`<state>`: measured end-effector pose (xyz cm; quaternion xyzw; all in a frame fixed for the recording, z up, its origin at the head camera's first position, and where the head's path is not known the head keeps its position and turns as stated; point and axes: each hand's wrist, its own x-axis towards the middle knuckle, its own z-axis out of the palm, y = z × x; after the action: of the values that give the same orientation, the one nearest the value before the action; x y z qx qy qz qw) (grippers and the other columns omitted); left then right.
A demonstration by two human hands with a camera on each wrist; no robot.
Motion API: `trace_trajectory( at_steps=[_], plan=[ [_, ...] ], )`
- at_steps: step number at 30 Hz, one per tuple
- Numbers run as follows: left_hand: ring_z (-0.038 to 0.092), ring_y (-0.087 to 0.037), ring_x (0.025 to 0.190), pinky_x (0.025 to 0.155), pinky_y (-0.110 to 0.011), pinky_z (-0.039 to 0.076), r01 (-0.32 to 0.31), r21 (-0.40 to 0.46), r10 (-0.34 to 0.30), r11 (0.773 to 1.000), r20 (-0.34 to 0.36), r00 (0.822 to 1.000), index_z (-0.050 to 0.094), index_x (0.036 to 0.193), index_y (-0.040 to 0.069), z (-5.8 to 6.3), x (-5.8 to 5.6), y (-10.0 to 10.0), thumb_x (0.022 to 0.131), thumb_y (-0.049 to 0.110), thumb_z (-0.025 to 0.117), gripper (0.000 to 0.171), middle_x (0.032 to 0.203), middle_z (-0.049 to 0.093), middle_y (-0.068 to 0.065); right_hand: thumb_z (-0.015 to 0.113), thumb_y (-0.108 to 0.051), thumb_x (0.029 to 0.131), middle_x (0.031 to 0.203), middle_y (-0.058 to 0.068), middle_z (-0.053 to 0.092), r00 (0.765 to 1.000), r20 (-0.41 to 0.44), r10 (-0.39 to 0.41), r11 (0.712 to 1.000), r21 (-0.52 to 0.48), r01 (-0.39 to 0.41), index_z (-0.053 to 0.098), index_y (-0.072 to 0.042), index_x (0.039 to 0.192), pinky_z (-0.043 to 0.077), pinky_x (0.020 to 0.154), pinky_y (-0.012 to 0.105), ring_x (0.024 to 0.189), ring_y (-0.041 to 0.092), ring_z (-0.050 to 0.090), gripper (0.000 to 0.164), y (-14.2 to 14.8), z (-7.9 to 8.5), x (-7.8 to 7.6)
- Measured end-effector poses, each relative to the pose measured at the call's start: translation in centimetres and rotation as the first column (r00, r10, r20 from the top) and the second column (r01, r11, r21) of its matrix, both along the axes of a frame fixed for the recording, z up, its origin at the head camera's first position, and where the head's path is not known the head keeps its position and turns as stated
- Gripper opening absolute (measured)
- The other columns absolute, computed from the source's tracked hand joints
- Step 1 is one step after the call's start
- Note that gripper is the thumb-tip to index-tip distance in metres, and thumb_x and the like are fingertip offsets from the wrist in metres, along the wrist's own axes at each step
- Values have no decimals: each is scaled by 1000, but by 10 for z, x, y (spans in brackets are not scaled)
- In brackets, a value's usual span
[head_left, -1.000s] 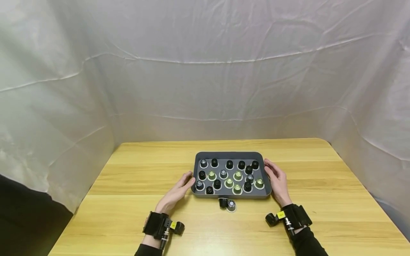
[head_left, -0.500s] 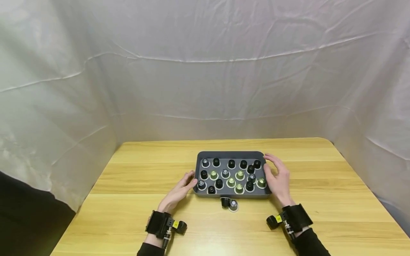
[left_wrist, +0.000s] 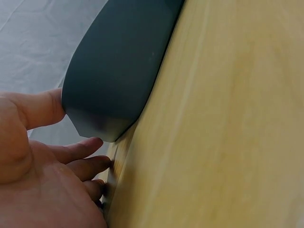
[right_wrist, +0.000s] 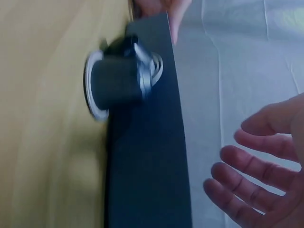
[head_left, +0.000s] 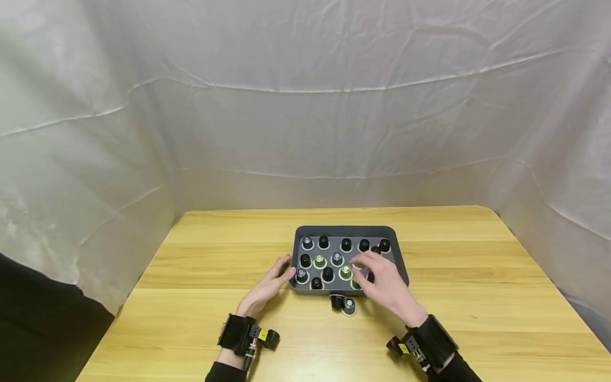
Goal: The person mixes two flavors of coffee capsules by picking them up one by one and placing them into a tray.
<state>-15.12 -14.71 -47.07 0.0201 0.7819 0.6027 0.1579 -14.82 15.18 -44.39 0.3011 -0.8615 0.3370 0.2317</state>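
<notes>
A dark grey tray (head_left: pixel 351 231) on the wooden table holds several upright capsules, black, silver and green. My left hand (head_left: pixel 282 268) rests on the table with straight fingers touching the tray's front left corner. In the left wrist view the thumb (left_wrist: pixel 40 109) lies against the tray wall (left_wrist: pixel 118 57), and the fingers (left_wrist: pixel 80 151) sit by the corner. My right hand (head_left: pixel 366 267) hovers over the tray's front right part with fingers spread. It holds nothing and hides some capsules. In the right wrist view its fingers (right_wrist: pixel 256 180) are spread and empty beside the tray wall (right_wrist: pixel 142 166).
A black capsule (head_left: pixel 336 301) and a silver capsule (head_left: pixel 349 305) lie on the table (head_left: pixel 191 318) against the tray's front wall; both show blurred as capsules (right_wrist: pixel 118 80) in the right wrist view. White cloth (head_left: pixel 305 106) surrounds the table on three sides.
My right hand has left the tray's right edge and moved left, over the capsules in the front right part. The left hand has stayed at the left corner.
</notes>
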Motion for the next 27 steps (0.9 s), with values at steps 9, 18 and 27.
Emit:
trace_trajectory(
  at_steps=[9, 18, 27],
  plan=[
    [-10, -39, 157, 125, -62, -6, 1, -8, -1, 1000, 4, 1000, 23, 159, 2, 0, -1, 0, 105, 31, 51, 68, 169, 1, -20, 73, -11, 87, 85, -4, 69, 982, 163, 92, 988, 109, -111, 73, -10, 94, 48, 62, 15, 70, 5, 58, 7, -15, 3, 14],
    [-10, -40, 156, 124, -63, -7, -1, -3, 1, 1000, 6, 1000, 24, 158, 2, 0, -1, 0, 105, 31, 52, 67, 169, 1, -20, 77, -9, 83, 92, 1, 74, 988, 123, 92, 975, 189, -114, 75, -10, 94, 56, 70, 22, 79, 12, 66, 11, -16, 1, 18],
    [-10, -40, 156, 124, -63, -7, -3, 3, 3, 1000, 12, 1000, 24, 158, 2, 0, 0, -1, 105, 31, 52, 67, 169, 1, -19, 77, -7, 83, 82, 0, 77, 974, 203, 100, 964, 222, -146, 75, -10, 88, 54, 63, 15, 68, 3, 65, 7, -18, 12, 22]
  ],
)
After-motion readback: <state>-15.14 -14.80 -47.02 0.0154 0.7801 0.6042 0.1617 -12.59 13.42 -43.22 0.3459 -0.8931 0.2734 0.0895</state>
